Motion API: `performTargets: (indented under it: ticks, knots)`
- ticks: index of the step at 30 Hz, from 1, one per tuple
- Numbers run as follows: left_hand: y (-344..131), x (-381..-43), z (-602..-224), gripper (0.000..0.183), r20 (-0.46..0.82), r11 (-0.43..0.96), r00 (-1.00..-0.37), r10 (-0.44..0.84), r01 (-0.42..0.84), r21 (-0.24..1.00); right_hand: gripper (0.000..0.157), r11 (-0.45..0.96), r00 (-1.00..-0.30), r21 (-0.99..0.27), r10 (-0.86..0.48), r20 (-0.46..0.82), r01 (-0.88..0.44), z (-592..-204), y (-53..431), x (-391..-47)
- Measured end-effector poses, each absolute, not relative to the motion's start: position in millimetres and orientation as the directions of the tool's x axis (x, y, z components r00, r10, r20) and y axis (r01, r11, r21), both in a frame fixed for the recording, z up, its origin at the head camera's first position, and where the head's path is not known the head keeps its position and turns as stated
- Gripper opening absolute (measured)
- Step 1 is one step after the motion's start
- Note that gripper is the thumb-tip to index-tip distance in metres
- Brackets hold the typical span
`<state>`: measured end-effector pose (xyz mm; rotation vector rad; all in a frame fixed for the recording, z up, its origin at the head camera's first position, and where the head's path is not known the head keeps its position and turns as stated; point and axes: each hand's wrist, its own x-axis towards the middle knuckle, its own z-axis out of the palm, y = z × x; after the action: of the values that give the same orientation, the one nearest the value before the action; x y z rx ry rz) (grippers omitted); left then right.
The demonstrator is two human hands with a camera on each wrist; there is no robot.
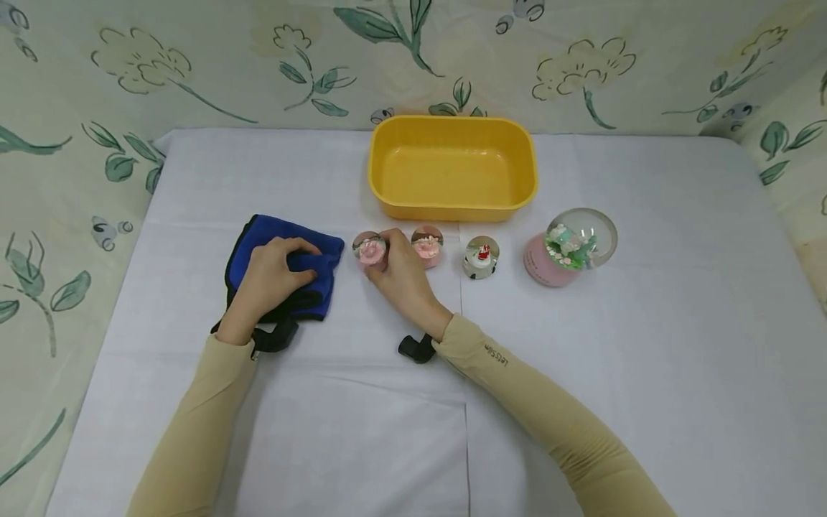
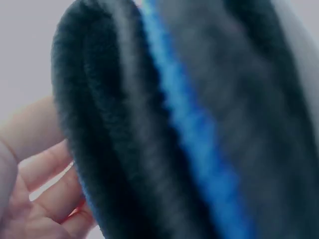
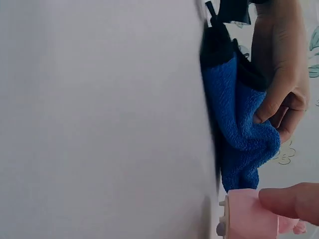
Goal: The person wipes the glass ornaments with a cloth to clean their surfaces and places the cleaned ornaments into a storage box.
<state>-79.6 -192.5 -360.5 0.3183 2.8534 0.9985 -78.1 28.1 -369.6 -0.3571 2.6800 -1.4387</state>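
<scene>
My left hand [image 1: 271, 274] pinches a fold of a blue cloth [image 1: 331, 253] with black edging, which lies on the table at the left. Blurred dark folds of that cloth [image 2: 149, 149] fill most of the left wrist view, fingers behind them. My right hand [image 1: 408, 281] grips a small snow globe with a pink rose [image 1: 370, 251] between thumb and fingers, just right of the cloth. Its pink base [image 3: 249, 214] shows at the bottom of the right wrist view, under a fingertip. Close beside the right hand stands a second small pink snow globe [image 1: 428, 248].
A yellow plastic basin [image 1: 452, 212] stands at the back of the white-covered table. Right of the pink globes are a small snow globe with a white base [image 1: 481, 260] and a large one on a pink base [image 1: 549, 264]. Floral fabric [image 1: 213, 64] hangs behind.
</scene>
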Motion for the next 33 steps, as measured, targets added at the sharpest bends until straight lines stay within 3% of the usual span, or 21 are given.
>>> performTargets:
  ticks: [6,12,19,26,33]
  knots:
    - [-189.0,-75.6,-343.2,0.026,0.105,0.658,-0.977,0.185,0.202,0.726,0.049,0.452,-0.961,-0.882,-0.278,0.004,-0.134,-354.1,36.6,-70.9]
    - [-178.0,-70.0,-311.6,0.028,0.18,0.479,-0.974,0.139,0.225,0.848,0.049,0.337,-0.948,-0.926,-0.313,0.06,-0.17,-330.8,52.1,-61.2]
    - [-156.1,-64.6,-300.5,0.03,0.209,0.099,-0.96,0.185,0.23,0.968,0.053,0.313,-0.966,-0.941,-0.255,0.048,-0.129,-307.4,85.5,-56.2]
    - [-125.1,-59.5,-301.1,0.032,0.223,-0.206,-0.951,0.214,0.179,0.962,0.048,0.296,-0.961,-0.933,-0.242,0.132,-0.203,-299.2,112.1,-49.0]
    - [-104.7,-55.9,-296.5,0.034,0.301,-0.362,-0.928,0.22,0.209,0.908,0.049,0.197,-0.936,-0.93,-0.23,0.265,-0.311,-291.1,126.7,-41.9]
